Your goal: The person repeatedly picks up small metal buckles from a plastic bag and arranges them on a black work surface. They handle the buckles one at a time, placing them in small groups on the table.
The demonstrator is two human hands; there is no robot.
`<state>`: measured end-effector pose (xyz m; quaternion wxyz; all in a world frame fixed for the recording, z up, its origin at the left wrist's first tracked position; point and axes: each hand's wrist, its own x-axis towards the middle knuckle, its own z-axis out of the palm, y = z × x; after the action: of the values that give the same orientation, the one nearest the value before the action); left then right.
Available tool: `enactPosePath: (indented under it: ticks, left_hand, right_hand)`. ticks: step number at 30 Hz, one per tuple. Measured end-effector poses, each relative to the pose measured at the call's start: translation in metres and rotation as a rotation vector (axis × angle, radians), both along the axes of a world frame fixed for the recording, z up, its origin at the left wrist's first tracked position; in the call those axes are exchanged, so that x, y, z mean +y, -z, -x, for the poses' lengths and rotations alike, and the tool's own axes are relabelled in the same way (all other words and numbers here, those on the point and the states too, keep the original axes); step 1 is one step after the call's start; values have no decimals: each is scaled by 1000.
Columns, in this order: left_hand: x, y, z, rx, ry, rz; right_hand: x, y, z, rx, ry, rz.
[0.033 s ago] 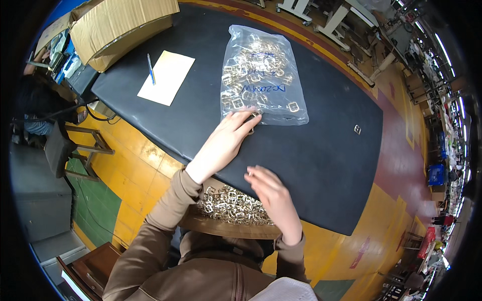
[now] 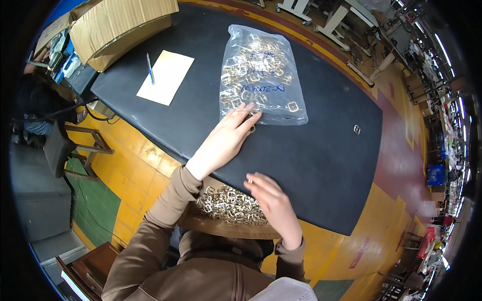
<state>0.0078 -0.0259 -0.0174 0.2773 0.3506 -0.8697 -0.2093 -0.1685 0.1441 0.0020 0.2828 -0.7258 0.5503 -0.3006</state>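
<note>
My left hand [image 2: 224, 142] lies at the near edge of a clear plastic bag [image 2: 288, 116], its fingers stretched out over the bag's mouth. Inside the bag are several pale metal buckles [image 2: 258, 62]. One loose buckle [image 2: 252, 129] shows partly from under my left fingers. Near the table's front edge, my right hand [image 2: 275, 200] is closed in a pinch, with a small shiny bit of a buckle [image 2: 249, 181] at the fingertips. Just beside and below it, a cardboard box [image 2: 226, 230] holds a heap of the same buckles [image 2: 233, 205].
A single buckle [image 2: 357, 129] lies at the right of the dark table [image 2: 311, 160]. A blue pen [image 2: 150, 69] rests on a cream sheet of paper [image 2: 168, 80] at the left. Behind them stands a large carton [image 2: 118, 32]. A stool [image 2: 63, 148] is on the floor at left.
My right hand has dropped slightly toward the box of buckles. The left fingers have slid a little farther over the bag's edge.
</note>
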Motion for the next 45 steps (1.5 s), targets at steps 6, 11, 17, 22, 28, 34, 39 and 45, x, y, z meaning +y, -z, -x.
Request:
enactPosePath:
  ticks: [6, 11, 17, 22, 28, 34, 39, 45]
  left_hand:
    - [-1, -6, 12, -105, 91, 42]
    - [19, -11, 0, -41, 240, -18]
    - [14, -11, 1, 68, 31, -36]
    - [7, 1, 7, -32, -122, 40]
    - [9, 5, 21, -17, -183, 26]
    - [20, -5, 11, 138, 83, -153]
    - [20, -3, 5, 305, 2, -201]
    - [8, 0, 6, 126, -67, -199]
  right_hand:
    - [42, -15, 25, -150, -105, -107]
    - [22, -41, 38, -134, 106, -16]
    - [-73, -10, 13, 28, 192, 217]
    - [-51, 2, 12, 111, 45, 118]
    - [21, -6, 24, 55, -44, -49]
    - [35, -34, 43, -321, -209, -67]
    - [-38, -21, 33, -173, 226, 18]
    - [-87, 7, -6, 100, 76, 178]
